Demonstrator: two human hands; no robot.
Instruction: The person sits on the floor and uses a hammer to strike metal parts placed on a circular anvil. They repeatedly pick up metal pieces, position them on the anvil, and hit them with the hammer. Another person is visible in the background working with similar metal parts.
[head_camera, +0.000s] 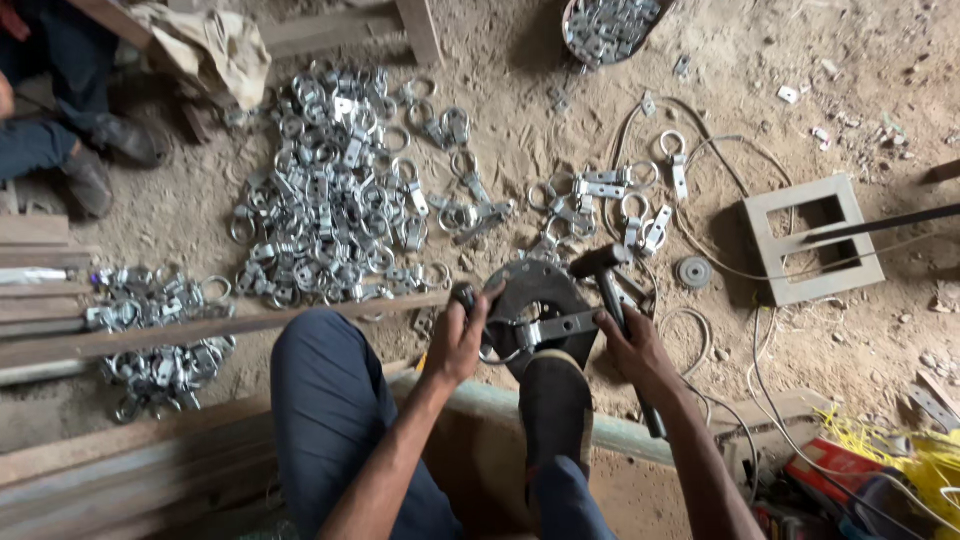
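My left hand (460, 335) grips a dark-handled tool whose tip meets a metal ring with a flat bracket (545, 328), which lies on a round dark iron block (535, 285). My right hand (632, 345) is shut on the handle of a hammer (605, 275); its head hovers just right of the block. My shoe (555, 400) presses against the block's near edge, and my knee (320, 370) in blue trousers is at the left.
A large heap of ring-and-bracket pieces (335, 195) covers the dirt at upper left. Smaller heaps (160, 330) lie by wooden planks (200, 330). A metal bowl of parts (605, 25) sits at the top. A square frame (810, 235), wires and another person's legs (60, 130) are around.
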